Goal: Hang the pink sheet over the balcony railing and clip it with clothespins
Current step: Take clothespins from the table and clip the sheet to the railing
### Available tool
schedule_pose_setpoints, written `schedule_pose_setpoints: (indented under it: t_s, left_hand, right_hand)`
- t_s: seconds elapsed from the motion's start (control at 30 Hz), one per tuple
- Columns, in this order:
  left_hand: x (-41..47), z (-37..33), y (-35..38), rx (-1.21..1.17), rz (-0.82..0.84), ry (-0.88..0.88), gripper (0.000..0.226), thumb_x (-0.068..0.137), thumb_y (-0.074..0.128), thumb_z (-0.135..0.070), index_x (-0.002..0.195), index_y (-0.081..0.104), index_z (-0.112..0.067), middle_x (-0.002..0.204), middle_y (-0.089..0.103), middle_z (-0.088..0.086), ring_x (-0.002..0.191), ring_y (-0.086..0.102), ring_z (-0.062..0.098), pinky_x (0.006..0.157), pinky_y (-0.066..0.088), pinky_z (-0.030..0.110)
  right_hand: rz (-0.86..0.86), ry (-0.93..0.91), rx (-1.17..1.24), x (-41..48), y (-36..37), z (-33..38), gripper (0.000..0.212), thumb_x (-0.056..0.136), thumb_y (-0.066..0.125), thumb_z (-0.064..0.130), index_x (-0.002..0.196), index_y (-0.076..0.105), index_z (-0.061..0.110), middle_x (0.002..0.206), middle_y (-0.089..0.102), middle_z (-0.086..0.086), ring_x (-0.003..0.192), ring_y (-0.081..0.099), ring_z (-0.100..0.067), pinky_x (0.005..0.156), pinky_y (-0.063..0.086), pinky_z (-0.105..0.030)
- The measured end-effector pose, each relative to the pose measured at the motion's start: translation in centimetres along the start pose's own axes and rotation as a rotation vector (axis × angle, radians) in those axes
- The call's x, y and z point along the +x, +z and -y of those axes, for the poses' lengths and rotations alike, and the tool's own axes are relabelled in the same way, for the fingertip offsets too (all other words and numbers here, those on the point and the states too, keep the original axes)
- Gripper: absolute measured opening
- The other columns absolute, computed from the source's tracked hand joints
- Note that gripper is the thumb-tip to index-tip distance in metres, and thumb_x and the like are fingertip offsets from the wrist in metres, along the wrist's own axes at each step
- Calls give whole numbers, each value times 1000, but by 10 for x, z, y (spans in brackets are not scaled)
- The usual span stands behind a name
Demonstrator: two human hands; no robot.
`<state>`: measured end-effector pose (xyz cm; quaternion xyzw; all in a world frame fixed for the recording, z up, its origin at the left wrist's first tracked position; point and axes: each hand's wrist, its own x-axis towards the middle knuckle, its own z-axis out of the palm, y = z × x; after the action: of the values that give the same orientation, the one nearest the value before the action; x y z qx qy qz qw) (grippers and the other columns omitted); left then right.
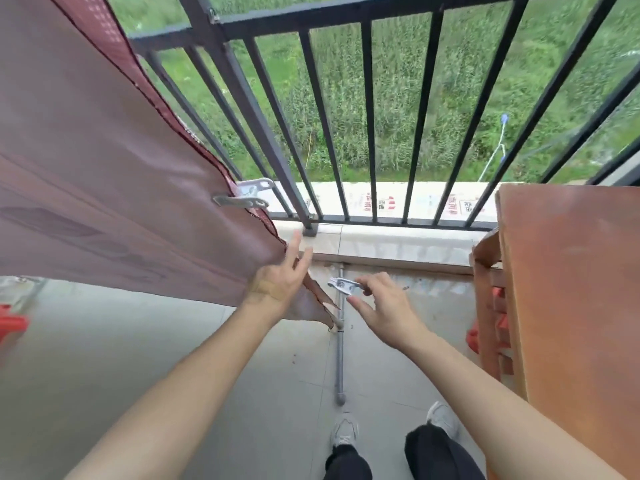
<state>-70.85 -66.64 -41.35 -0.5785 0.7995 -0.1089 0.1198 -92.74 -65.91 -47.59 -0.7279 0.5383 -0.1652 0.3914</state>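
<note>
The pink sheet (90, 174) hangs over the dark metal balcony railing (311, 15) on the left and drapes down toward me. One metal clothespin (247, 197) is clipped on the sheet's right edge, low by the bars. My left hand (280, 280) touches the sheet's lower right corner, fingers spread against the cloth. My right hand (381, 306) is just right of that corner and pinches a second metal clothespin (344, 284) between thumb and fingers, its jaws pointing left toward the sheet.
An orange-brown wooden table (568, 289) stands close on the right with red items under it. A grey pipe (339, 362) runs along the tiled floor between my hands and feet. A red object (12, 323) sits at the left edge.
</note>
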Motion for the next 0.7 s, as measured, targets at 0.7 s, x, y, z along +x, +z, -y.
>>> schedule_pose_setpoints:
  t_s: [0.7]
  left_hand:
    - [21, 23, 8, -162, 328, -146, 18, 91, 53, -10, 108, 59, -15, 112, 49, 8, 76, 56, 35, 57, 40, 37]
  right_hand:
    - [-39, -153, -55, 51, 33, 20, 28, 100, 54, 26, 103, 73, 7, 91, 60, -15, 81, 62, -37, 68, 47, -39]
